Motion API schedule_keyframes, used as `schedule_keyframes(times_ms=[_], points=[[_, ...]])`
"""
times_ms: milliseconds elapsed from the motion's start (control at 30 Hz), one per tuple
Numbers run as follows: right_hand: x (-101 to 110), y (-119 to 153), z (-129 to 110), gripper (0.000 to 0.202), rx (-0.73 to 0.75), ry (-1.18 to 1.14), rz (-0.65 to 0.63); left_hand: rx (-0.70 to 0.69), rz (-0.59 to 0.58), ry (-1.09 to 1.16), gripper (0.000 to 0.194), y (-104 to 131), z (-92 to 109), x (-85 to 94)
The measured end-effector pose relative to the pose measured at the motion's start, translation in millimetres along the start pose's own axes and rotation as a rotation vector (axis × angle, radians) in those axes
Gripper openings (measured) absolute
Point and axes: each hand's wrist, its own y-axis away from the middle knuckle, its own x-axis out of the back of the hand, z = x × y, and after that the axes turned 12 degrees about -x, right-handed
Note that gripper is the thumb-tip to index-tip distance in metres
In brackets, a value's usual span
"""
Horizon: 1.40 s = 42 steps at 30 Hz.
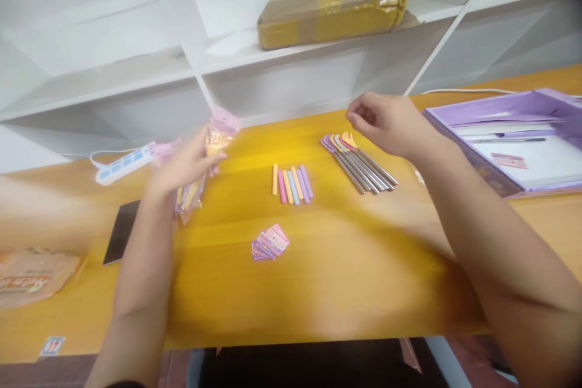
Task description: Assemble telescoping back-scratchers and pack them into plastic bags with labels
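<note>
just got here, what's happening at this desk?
A person works at a yellow wooden table. The left hand holds a blurred clear packet of pastel-coloured pieces above the tabletop. The right hand hovers, fingers curled, just above a fanned row of metal utensils with pastel heads; whether it pinches anything is unclear. Between them lie a row of pastel sticks and a small stack of pink-purple cards. An open purple box sits at right.

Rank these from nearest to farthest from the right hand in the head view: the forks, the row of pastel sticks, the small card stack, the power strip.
From the right hand:
1. Forks, just below it.
2. Pastel sticks, mid-table, to its left.
3. Card stack, nearer the table's front edge.
4. Power strip, far left, beyond the left hand.
</note>
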Motion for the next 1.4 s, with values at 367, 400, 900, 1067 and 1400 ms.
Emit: schedule_keyframes(times_ms=[367,400,900,1067,1400], points=[[7,86,-104,0.053,0.36,0.051,0.161,-0.411,-0.338,0.318,0.063,32,89,-53.2],[4,86,-105,0.051,0.351,0.061,0.169,-0.42,-0.343,0.318,0.061,34,90,-52.5],[5,62,-93,0.013,0.43,-0.274,0.041,-0.425,-0.304,0.222,0.066,37,95,-45.1],[7,53,-88,0.013,0.419,-0.549,-0.184,-0.473,-0.276,0.186,0.065,36,94,-44.0],[-5,53,-94,0.026,0.262,-0.743,-0.184,-0.448,-0.213,0.13,0.067,36,96,-43.7]])
